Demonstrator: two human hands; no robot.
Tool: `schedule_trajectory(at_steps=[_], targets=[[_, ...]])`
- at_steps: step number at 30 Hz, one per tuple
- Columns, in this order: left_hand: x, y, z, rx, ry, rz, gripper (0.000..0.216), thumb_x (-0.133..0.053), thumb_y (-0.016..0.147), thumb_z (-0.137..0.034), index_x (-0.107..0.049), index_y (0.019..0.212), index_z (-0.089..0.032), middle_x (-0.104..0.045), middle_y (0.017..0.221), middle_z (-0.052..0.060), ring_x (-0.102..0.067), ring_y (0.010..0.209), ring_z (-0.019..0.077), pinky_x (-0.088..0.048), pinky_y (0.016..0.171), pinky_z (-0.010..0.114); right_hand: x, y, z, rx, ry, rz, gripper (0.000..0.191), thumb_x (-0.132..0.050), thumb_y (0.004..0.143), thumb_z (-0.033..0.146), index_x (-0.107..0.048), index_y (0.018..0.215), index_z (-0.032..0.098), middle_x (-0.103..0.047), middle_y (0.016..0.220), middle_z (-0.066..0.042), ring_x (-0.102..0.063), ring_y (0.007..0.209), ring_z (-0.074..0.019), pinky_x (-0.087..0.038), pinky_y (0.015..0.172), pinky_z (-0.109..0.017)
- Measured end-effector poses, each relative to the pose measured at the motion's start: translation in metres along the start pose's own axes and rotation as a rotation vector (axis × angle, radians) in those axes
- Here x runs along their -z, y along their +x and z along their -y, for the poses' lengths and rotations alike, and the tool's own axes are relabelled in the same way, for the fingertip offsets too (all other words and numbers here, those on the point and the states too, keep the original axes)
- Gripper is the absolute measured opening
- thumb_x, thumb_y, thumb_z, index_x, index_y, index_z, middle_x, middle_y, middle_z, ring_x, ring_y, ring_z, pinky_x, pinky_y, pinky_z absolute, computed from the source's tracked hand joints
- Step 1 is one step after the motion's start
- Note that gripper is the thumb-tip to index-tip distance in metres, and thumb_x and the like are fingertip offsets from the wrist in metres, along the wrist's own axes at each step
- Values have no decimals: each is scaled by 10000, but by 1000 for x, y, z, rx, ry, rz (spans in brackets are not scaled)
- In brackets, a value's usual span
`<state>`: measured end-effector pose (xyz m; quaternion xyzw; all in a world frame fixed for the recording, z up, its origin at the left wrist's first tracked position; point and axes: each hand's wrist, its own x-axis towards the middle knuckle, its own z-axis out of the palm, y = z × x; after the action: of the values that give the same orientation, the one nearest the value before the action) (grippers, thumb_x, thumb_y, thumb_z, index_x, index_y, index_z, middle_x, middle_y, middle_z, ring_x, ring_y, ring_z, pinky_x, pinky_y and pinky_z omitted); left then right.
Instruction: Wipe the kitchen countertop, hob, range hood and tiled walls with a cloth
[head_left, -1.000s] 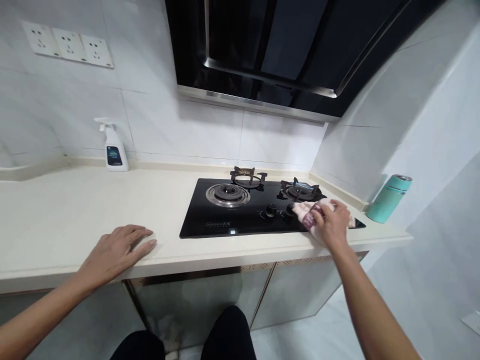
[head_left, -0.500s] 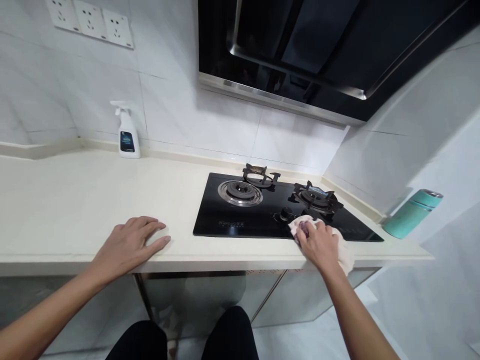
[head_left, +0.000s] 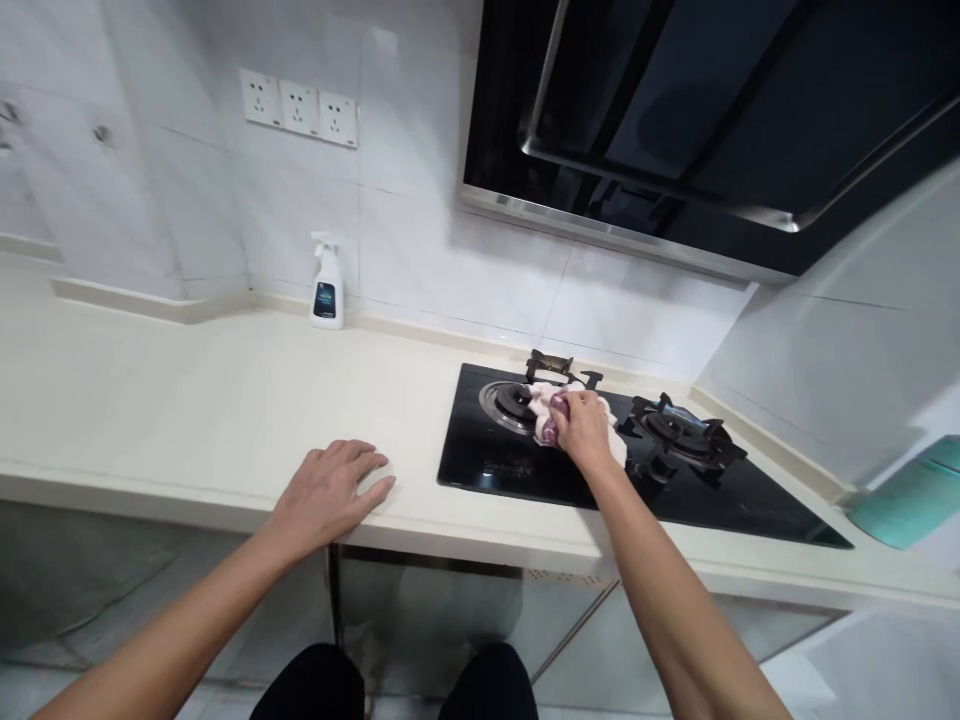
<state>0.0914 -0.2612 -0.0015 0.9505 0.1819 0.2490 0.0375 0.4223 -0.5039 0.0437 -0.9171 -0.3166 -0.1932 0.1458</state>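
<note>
My right hand (head_left: 585, 430) is closed around a bunched white cloth (head_left: 616, 440) with a purplish patch. The cloth presses on the black glass gas stove (head_left: 487, 470), at the right edge of the left burner (head_left: 513, 404). My left hand (head_left: 330, 495) lies flat on the cream countertop (head_left: 225, 410) near its front edge, fingers spread, holding nothing. Behind the left burner, a black pan support (head_left: 551, 368) sits off its burner, partly hidden by the cloth. Another pan support (head_left: 712, 450) stands over the right burner.
A white spray bottle (head_left: 328, 285) stands against the back wall. At the right end leans a turquoise tumbler (head_left: 911, 495), cut by the picture's edge. A black range hood (head_left: 637, 140) hangs low above the stove. Wall sockets (head_left: 300, 107) are at upper left.
My right hand has carried the cloth from the stove's front edge, by the knob, back and left to the left burner. My left hand stays on the countertop. The view has swung left.
</note>
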Motion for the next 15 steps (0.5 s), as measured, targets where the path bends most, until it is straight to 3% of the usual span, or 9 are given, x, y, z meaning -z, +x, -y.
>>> schedule_trajectory(at_steps=[2,6,11,15], targets=[[0,-1,-1,1,4,-8,420,-455,973,-532,-751,1133,-281,-714,1284,66,-619,1212,280,-451,954,406,-8,12,-7,-102,-36,117,411,-451,1057,421,-607,1365,198,-526,1389,-180,-508,1236,-345,-408,1051,-510],[-2,-3,-3,-5,3,-39,386,-482,981,-505,-746,1135,-268,-711,1275,67,-624,1201,281,-453,949,411,-21,7,-14,-161,-77,237,482,-404,1060,513,-610,1342,181,-543,1402,-192,-508,1273,-399,-381,1063,-633],[-2,-4,-6,0,9,-21,382,-500,991,-500,-734,1157,-248,-698,1288,74,-608,1215,285,-434,986,434,-11,-17,0,-135,-100,222,427,-397,1066,455,-599,1330,188,-544,1383,-186,-478,1310,-398,-384,1067,-604],[-3,-4,-7,0,0,-16,380,-517,984,-509,-733,1153,-246,-701,1263,74,-599,1203,284,-428,994,435,-4,-35,41,-105,-35,210,471,-264,1084,405,-594,1331,175,-559,1342,-190,-513,1239,-365,-430,1013,-538]])
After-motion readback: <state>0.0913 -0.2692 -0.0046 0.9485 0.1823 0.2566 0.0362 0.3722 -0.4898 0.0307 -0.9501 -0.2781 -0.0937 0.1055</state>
